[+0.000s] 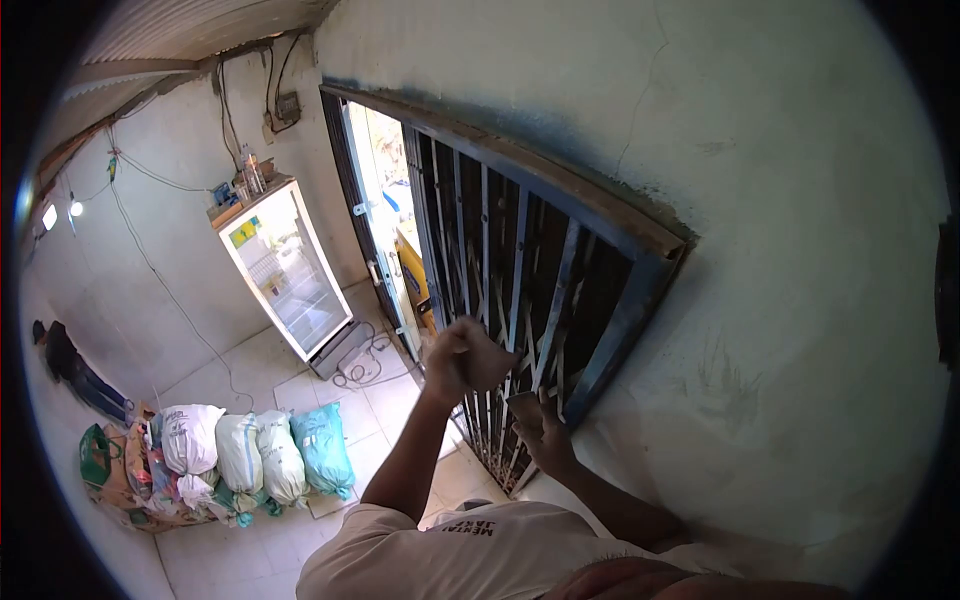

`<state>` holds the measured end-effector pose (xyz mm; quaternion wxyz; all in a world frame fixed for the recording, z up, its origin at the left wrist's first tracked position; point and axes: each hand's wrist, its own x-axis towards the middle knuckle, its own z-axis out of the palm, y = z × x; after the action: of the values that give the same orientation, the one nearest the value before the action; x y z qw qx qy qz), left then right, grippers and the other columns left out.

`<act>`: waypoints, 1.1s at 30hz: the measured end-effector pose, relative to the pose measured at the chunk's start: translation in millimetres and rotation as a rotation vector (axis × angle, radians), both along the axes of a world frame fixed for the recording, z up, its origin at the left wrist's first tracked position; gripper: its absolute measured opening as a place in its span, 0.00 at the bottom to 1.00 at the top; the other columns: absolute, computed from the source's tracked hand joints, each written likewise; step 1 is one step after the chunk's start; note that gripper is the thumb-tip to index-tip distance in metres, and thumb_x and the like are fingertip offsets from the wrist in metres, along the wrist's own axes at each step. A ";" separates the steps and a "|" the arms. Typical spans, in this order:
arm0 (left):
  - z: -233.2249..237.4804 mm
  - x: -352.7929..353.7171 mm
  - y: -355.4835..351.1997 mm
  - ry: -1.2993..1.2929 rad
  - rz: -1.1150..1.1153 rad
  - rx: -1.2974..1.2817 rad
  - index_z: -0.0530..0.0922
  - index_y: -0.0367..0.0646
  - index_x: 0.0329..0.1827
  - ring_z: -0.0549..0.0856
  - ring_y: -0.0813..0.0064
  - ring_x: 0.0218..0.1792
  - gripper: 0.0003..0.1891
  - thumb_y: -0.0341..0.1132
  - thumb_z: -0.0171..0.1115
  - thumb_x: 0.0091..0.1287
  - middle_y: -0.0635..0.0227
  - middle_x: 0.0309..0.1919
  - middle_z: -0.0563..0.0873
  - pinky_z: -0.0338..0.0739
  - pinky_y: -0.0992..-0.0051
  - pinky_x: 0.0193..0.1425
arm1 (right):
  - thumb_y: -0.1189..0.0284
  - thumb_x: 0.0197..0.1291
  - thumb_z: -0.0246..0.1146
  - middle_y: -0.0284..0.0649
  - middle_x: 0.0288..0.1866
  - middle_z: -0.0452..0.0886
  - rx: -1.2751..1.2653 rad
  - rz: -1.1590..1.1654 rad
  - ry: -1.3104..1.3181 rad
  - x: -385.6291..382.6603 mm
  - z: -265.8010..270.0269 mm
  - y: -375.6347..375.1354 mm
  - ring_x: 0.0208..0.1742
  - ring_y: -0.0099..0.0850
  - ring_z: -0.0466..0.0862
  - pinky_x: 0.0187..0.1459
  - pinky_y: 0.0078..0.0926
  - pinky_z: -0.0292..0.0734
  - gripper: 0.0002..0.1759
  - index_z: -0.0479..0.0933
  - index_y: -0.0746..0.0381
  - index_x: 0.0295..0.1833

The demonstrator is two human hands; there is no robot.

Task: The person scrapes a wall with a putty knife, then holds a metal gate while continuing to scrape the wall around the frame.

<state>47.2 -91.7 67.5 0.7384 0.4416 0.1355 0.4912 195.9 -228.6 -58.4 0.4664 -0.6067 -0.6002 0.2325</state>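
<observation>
Raised before the dark folding metal gate (519, 270), my left hand (455, 355) is closed, with a brownish shape at its right side that is too blurred to name. Lower and to the right, my right hand (547, 438) pinches a small flat brown piece (524, 406) between thumb and fingers. The two hands are apart, and the gate's crossed bars show behind and between them. Whether either hand touches the bars cannot be made out.
A glass-door fridge (290, 270) with bottles (252, 168) on top stands at the left. Cables (365, 365) lie on the floor beside it. Several filled sacks (240, 452) sit lower left, near a person (75, 365). A plain wall (780, 250) rises at the right.
</observation>
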 end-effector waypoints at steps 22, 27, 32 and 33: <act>44.9 85.9 2.0 0.404 0.038 0.567 0.78 0.34 0.36 0.81 0.80 0.29 0.11 0.35 0.63 0.60 0.66 0.25 0.83 0.75 0.77 0.34 | 0.72 0.59 0.61 0.48 0.58 0.72 0.026 -0.034 0.186 -28.5 9.1 -25.3 0.49 0.29 0.77 0.50 0.25 0.72 0.28 0.62 0.69 0.63; 68.7 74.5 9.3 0.403 -0.309 0.536 0.78 0.35 0.38 0.82 0.79 0.34 0.10 0.34 0.60 0.64 0.66 0.30 0.84 0.75 0.79 0.43 | 0.74 0.62 0.59 0.40 0.37 0.81 -0.312 -0.007 0.649 -39.7 12.6 -54.6 0.25 0.19 0.75 0.29 0.20 0.74 0.17 0.70 0.67 0.55; 74.5 71.2 3.1 0.542 -0.291 0.474 0.80 0.34 0.35 0.79 0.81 0.30 0.15 0.42 0.60 0.65 0.68 0.27 0.84 0.74 0.80 0.38 | 0.70 0.63 0.57 0.40 0.38 0.80 -0.432 0.334 0.680 -26.5 -12.0 -72.8 0.38 0.27 0.79 0.44 0.27 0.75 0.20 0.67 0.66 0.58; 75.6 71.7 3.4 0.579 -0.277 0.464 0.81 0.34 0.34 0.79 0.82 0.29 0.16 0.43 0.60 0.65 0.69 0.27 0.83 0.73 0.80 0.37 | 0.71 0.62 0.57 0.42 0.41 0.79 -0.469 0.372 0.648 -28.6 -8.4 -79.9 0.41 0.28 0.79 0.45 0.28 0.74 0.21 0.66 0.66 0.59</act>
<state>118.9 -88.3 143.1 0.6094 0.7312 0.1629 0.2597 167.2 -308.5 -66.8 0.4306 -0.4735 -0.4529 0.6207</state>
